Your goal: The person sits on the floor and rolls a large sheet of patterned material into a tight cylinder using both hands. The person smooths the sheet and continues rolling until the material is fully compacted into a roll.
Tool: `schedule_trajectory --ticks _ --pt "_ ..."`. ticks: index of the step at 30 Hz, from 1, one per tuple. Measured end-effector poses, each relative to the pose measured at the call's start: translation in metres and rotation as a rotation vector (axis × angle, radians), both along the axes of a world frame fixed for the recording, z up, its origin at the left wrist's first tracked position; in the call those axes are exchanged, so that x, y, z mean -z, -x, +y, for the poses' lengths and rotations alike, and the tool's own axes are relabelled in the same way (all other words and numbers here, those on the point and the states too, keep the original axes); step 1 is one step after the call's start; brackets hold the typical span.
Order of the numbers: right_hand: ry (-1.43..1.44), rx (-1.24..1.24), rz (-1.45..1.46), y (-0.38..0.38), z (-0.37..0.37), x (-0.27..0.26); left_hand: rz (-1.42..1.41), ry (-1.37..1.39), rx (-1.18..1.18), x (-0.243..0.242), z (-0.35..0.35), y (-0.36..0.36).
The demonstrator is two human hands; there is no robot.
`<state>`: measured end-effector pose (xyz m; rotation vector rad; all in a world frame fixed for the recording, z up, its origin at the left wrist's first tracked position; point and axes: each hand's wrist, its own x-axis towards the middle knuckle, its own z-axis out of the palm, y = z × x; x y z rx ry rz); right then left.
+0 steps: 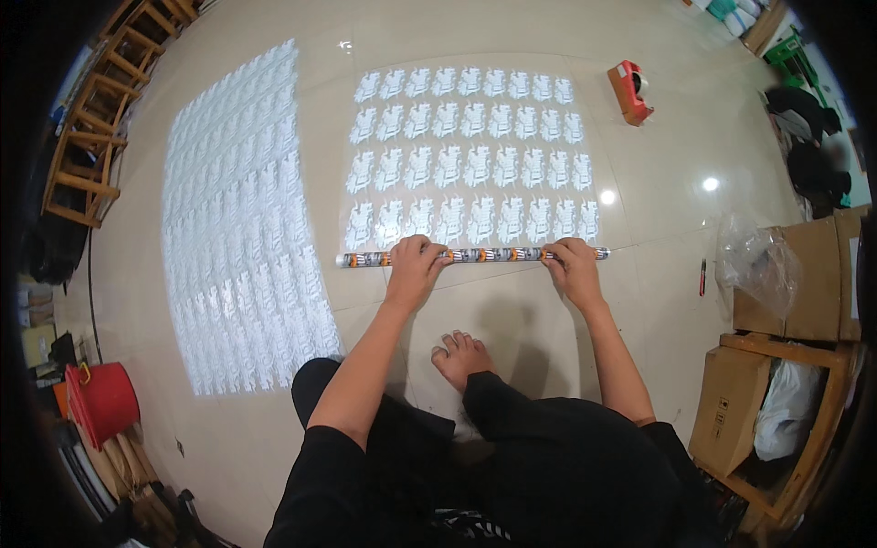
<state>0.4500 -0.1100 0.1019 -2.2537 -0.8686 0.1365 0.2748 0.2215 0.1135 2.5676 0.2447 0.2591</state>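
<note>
A clear film sheet printed with rows of white designs (477, 164) lies on the tiled floor before me. Its near end is wound into a narrow roll (497, 255) that shows orange, black and white prints. My left hand (416, 267) grips the roll left of its middle, fingertips over the top. Nearer the right end, my right hand (572, 267) holds it, thumb on the near side. A larger printed sheet (236, 226) lies flat to the left, apart from the roll.
A red tape dispenser (629, 93) and a red-and-black pen or cutter (702, 277) lie to the right. Cardboard boxes (730, 404) and clear plastic (757, 264) line the right side. A red bucket (103, 404) and wooden frames (85, 181) are left. My bare foot (462, 359) is below the roll.
</note>
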Motion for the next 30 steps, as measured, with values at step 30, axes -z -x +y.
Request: schedule_trajectory --ticks 30 --pt "-0.041 -0.243 -0.213 0.071 0.088 -0.012 -0.016 0.493 -0.841 -0.008 -0.012 0.099"
